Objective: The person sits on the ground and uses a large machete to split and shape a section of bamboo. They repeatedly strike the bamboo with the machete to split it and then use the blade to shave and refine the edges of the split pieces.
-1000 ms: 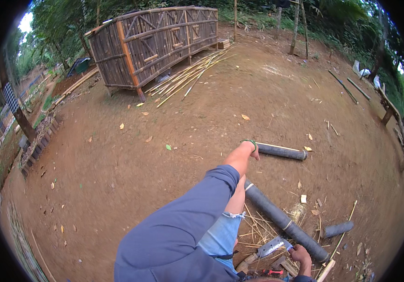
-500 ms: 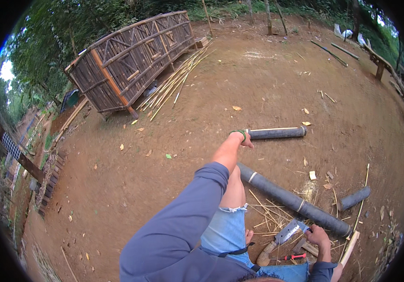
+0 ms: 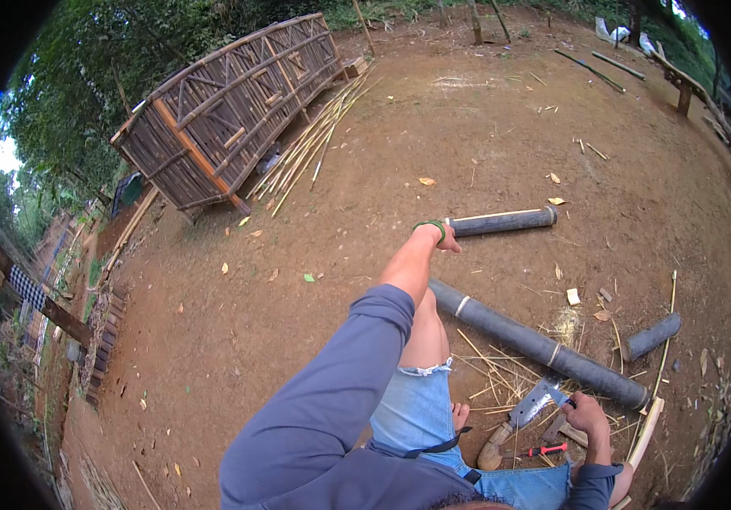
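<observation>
My left hand (image 3: 449,239), with a green band at the wrist, is stretched far forward. Its fingers close at the left end of a dark bamboo section (image 3: 506,223) that has a pale strip along its top; that end is partly hidden. At the lower right, my right hand (image 3: 587,414) is closed on a flat blue thing (image 3: 560,398), whose kind I cannot make out. Beside it lies a machete (image 3: 530,405) with a wooden handle. A long dark bamboo pole (image 3: 518,339) runs diagonally beyond the machete. A red-and-black handled tool (image 3: 547,449) lies close to my leg.
A short bamboo piece (image 3: 652,337) lies to the right, near a pale split strip (image 3: 644,442). Thin slivers (image 3: 497,365) litter the ground by my foot. A slatted bamboo structure (image 3: 242,102) stands at the far left, with long thin strips (image 3: 318,144) beside it.
The view has shifted slightly, so the ground things sit a little differently. My left hand stays at the bamboo section's end, and my right hand still holds the blue thing by the machete.
</observation>
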A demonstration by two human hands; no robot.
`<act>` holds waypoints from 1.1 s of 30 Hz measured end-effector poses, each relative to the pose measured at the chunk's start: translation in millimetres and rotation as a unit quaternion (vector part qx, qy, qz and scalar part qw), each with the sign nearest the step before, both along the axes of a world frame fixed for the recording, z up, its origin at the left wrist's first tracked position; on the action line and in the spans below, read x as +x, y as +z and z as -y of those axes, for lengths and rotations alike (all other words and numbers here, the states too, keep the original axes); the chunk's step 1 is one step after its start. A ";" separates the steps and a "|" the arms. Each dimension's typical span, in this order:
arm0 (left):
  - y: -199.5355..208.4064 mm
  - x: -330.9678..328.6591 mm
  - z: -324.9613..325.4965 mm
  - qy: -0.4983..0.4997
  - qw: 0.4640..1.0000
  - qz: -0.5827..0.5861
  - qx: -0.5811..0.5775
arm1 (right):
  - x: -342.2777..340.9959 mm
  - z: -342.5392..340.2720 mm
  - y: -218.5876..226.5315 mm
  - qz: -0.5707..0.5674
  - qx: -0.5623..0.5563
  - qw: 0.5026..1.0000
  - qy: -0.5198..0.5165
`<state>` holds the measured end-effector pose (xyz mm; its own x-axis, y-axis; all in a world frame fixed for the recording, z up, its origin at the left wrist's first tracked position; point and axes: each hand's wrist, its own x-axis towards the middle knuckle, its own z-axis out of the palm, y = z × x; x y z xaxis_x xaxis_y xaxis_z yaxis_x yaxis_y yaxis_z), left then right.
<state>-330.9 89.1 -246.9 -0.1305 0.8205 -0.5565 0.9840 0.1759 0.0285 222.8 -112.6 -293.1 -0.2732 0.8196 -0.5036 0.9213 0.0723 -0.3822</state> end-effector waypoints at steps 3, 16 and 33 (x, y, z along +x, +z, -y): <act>1.6 3.1 3.6 0.004 1.000 0.004 0.011 | 1.1 -1.2 -3.2 0.002 -0.011 1.000 -0.006; 6.5 -2.7 6.1 0.022 0.999 0.026 -0.022 | -0.4 -4.4 -9.5 0.020 -0.024 1.000 0.005; 2.0 -5.4 5.7 0.019 0.999 0.016 -0.020 | 9.0 -7.5 -24.0 0.081 0.009 0.996 0.039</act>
<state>-336.3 83.4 -244.8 -0.1424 0.7924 -0.5932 0.9754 0.2143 0.0521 231.7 -105.1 -317.1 -0.2524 0.8090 -0.5308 0.9620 0.1509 -0.2274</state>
